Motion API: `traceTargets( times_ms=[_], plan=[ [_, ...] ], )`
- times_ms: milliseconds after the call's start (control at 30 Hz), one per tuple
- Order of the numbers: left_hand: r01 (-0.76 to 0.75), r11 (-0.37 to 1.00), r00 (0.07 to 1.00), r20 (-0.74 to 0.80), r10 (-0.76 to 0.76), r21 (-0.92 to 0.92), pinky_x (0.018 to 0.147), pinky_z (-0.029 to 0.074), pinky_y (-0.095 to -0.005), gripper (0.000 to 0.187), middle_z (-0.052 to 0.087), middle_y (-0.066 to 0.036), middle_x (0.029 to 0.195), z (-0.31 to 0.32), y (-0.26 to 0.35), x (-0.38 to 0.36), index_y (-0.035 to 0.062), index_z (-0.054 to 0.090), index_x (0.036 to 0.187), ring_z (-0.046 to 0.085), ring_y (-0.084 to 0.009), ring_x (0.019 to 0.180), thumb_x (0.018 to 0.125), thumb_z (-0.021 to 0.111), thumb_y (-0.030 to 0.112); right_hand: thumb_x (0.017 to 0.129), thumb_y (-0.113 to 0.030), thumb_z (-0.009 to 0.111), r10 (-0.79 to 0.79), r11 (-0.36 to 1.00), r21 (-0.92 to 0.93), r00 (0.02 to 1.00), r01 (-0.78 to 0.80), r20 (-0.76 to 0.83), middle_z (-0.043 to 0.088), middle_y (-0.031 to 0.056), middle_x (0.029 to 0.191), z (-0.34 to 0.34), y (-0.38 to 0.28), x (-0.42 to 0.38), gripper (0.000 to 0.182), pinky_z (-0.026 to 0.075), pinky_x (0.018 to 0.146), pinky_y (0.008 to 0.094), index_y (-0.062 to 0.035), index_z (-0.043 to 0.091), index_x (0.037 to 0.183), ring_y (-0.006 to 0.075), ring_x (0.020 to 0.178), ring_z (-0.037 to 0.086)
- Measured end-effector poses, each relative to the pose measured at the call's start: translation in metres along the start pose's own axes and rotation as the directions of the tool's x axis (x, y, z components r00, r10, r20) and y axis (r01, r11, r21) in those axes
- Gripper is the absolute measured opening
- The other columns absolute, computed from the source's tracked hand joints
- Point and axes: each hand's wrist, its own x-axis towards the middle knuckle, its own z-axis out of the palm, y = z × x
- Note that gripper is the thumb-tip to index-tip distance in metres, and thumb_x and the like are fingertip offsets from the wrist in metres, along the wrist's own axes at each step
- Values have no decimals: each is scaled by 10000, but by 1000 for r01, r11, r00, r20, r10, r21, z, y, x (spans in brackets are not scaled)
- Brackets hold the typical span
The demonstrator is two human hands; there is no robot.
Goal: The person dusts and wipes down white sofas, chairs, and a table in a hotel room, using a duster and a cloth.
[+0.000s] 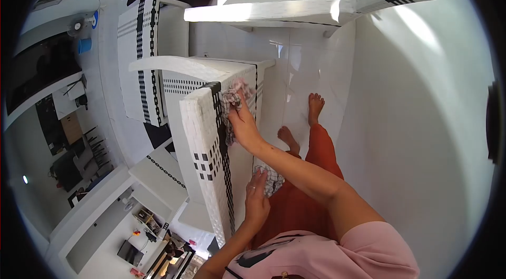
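My right hand (244, 127) is closed on a crumpled checked cloth (232, 99), pinkish at its top end. It presses the cloth against the outer side of a white woven chair (196, 123) with black woven bands. Lower down, close to my thigh, my left hand (256, 202), with a ring on one finger, holds a second grey-and-white checked cloth (273, 181). That cloth hangs between the chair and my rust-coloured trousers (287, 210); part of it is hidden behind the fingers.
A white woven seat (274, 11) stands beyond my bare feet (315, 108). Another white-and-black woven piece (138, 68) is left of the chair, and a low woven table (158, 173) below it. A white wall (416, 136) rises on the right. Glossy tiles (287, 73) cover the floor.
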Motion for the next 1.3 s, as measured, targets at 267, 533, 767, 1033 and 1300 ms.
traceTargets(
  times_ms=[267, 533, 767, 1033, 1300],
  plan=[
    [126, -136, 600, 185, -778, -983, 1085, 346, -457, 420, 483, -118, 1415, 45, -71, 63, 17, 442, 1384, 464, -285, 1295, 967, 462, 61, 889, -124, 446, -148, 953, -288, 974, 95, -171, 443, 263, 1375, -4, 101, 91, 480, 238, 1149, 413, 41, 462, 1340, 433, 1324, 355],
    [-16, -381, 542, 312, -780, -924, 1023, 418, -438, 382, 533, -94, 1370, 51, -104, 86, 31, 474, 1353, 520, -261, 1233, 987, 459, 137, 843, -113, 493, -465, 883, -19, 878, 470, 110, 642, 185, 1085, -5, -7, 94, 315, 462, 861, 366, -2, 611, 1113, 324, 916, 613],
    [9, -336, 495, 296, -817, -942, 1069, 393, -470, 406, 521, -128, 1379, 44, -92, 86, 2, 446, 1370, 502, -294, 1263, 991, 446, 147, 807, -172, 481, -163, 984, 1, 909, 176, 383, 632, 191, 957, -25, 44, 150, 279, 477, 724, 384, 16, 620, 960, 315, 751, 587],
    [16, -324, 546, 280, -790, -946, 1075, 397, -469, 423, 501, -145, 1397, 52, -97, 91, -7, 432, 1380, 489, -299, 1279, 991, 454, 158, 819, -155, 494, -80, 897, -437, 997, 69, -6, 571, 224, 1059, -79, 200, 191, 304, 424, 892, 449, 46, 577, 1032, 407, 986, 530],
    [35, -313, 564, 278, -778, -949, 1042, 441, -448, 409, 525, -136, 1372, 64, -133, 64, -1, 454, 1358, 520, -280, 1247, 982, 477, 159, 768, -68, 554, -205, 979, -3, 979, 205, -15, 407, 195, 1370, -13, 37, 2, 529, 220, 1123, 496, -5, 450, 1283, 398, 1328, 351]
  ],
)
